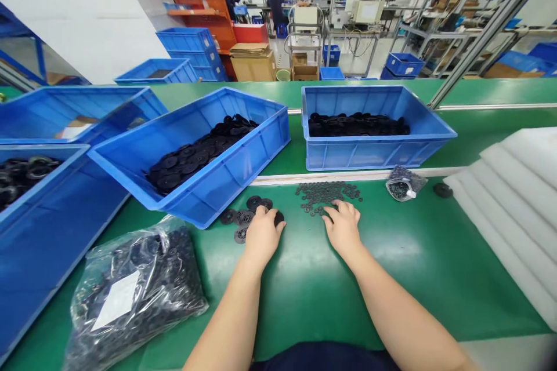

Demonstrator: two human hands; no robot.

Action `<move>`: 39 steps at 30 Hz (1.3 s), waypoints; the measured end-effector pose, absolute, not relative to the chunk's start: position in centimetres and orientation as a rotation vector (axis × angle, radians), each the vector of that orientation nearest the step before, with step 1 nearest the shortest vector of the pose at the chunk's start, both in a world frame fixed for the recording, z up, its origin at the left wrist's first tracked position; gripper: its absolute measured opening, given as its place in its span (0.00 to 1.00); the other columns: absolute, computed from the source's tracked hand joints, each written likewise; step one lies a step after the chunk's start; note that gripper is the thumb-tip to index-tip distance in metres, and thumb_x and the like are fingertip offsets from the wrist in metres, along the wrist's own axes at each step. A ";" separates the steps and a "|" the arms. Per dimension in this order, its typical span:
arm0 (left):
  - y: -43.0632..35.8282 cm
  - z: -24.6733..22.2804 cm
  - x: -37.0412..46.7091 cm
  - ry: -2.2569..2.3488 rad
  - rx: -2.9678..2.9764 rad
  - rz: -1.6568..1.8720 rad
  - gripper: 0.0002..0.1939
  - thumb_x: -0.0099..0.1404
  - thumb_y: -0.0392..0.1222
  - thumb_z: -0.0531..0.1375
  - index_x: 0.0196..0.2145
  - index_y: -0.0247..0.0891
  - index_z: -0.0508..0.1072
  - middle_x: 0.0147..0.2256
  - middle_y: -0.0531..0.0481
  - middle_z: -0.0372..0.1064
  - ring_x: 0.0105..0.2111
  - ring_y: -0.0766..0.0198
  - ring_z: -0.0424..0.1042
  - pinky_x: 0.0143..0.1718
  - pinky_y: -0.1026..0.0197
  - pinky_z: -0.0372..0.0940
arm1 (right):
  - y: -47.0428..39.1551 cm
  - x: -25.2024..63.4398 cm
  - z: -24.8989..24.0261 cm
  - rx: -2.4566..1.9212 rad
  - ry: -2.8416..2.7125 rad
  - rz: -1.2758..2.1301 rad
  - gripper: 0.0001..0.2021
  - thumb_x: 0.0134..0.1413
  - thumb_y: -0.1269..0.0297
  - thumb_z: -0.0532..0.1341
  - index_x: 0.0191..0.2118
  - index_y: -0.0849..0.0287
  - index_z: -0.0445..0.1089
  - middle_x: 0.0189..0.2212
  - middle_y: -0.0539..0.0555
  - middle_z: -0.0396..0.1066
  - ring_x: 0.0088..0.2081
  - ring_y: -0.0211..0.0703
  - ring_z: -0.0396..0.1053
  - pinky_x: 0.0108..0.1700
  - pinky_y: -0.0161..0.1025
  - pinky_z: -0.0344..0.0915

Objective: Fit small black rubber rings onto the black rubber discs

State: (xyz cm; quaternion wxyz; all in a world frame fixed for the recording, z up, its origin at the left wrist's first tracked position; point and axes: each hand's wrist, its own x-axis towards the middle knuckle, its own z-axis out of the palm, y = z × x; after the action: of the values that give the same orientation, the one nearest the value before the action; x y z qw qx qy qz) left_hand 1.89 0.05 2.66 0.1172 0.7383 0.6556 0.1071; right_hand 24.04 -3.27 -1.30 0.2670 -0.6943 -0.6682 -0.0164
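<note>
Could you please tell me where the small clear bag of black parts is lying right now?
The small bag lies on the green table, right of the scattered small rings, just before the right-hand blue bin.

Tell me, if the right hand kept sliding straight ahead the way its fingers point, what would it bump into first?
The right hand would most likely run into the scatter of small dark rings right at its fingertips. Beyond them stands the blue bin, further back on the green table.

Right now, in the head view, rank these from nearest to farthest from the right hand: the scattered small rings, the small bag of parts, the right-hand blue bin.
From the right hand:
1. Scattered small rings, under its fingertips.
2. Small bag of parts, off to its right.
3. Right-hand blue bin, behind both across the white strip.
</note>
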 end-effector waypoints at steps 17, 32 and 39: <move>-2.5 0.1 7.4 1.182 1.066 0.985 0.18 0.61 0.57 0.59 0.31 0.36 0.70 0.18 0.55 0.64 0.16 0.69 0.61 0.19 0.67 0.55 | -5.4 22.6 -1.2 -1.309 -1.762 0.191 0.13 0.63 0.53 0.57 0.37 0.54 0.74 0.33 0.54 0.76 0.32 0.44 0.73 0.37 0.40 0.69; -2.7 1.2 7.3 1.092 1.214 0.992 0.17 0.62 0.56 0.60 0.30 0.36 0.71 0.22 0.54 0.65 0.21 0.68 0.63 0.25 0.65 0.60 | -5.1 21.9 0.3 -1.367 -1.568 0.477 0.12 0.62 0.57 0.58 0.33 0.56 0.73 0.31 0.54 0.72 0.31 0.42 0.70 0.34 0.38 0.68; -2.5 1.5 7.0 1.023 1.237 0.963 0.14 0.57 0.51 0.65 0.32 0.36 0.72 0.24 0.54 0.67 0.24 0.67 0.65 0.28 0.64 0.61 | -4.6 21.9 -0.3 -1.425 -1.222 0.781 0.12 0.51 0.55 0.66 0.35 0.58 0.71 0.27 0.51 0.71 0.28 0.40 0.67 0.32 0.37 0.67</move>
State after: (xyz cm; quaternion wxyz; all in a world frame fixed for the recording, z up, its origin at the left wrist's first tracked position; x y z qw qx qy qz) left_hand 7.02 -2.48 1.55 0.5931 0.5321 0.4400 0.4140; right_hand 21.92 -4.55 -0.26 0.5264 -0.5959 -0.5111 0.3266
